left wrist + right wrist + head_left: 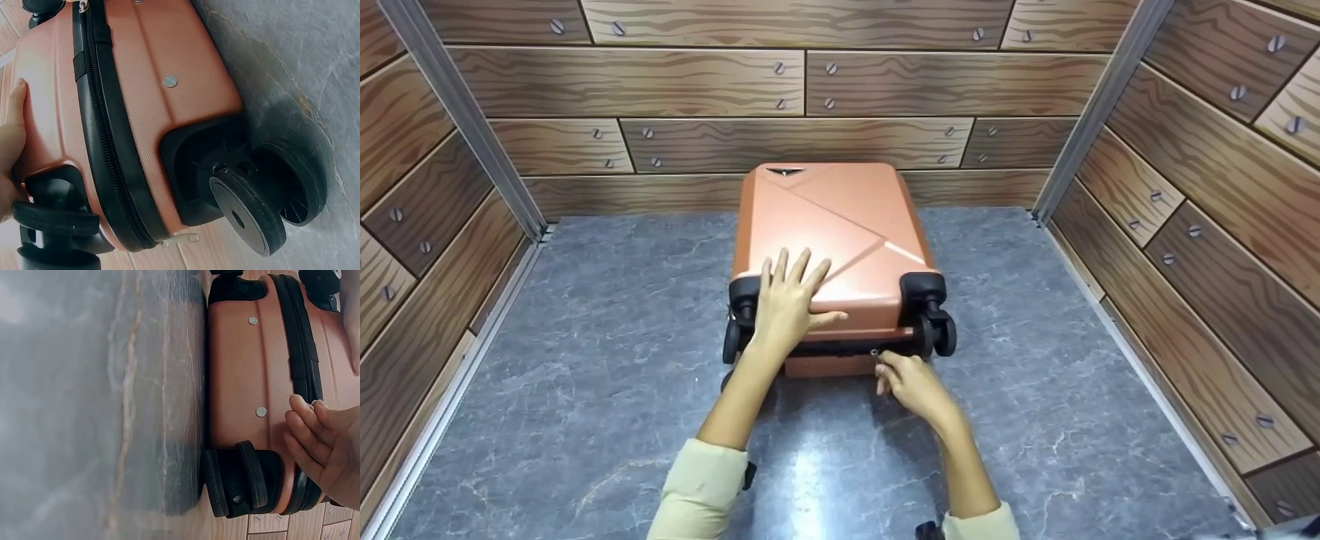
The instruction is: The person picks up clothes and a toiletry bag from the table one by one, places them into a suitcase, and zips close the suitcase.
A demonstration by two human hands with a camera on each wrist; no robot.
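A copper-orange hard-shell suitcase (pixel 840 225) lies flat on the grey marble floor (pixel 585 360), with its wheeled end toward me. My left hand (pixel 790 298) rests flat on the top shell near that end, fingers straight and spread. In the left wrist view its fingertips (pixel 12 121) press the shell beside the black zipper band (pixel 98 146). My right hand (pixel 906 377) is at the suitcase's near end, and its fingers (pixel 308 417) pinch a small metal zipper pull (pixel 876 352) on the zipper line. A second metal pull (pixel 179 238) hangs free near the left wheel.
Black twin wheels stand at both near corners (pixel 934 330) (pixel 264 208) (pixel 236 479). Wood-patterned panel walls (pixel 810 90) close in the floor at the back, left and right, and metal strips run along their base.
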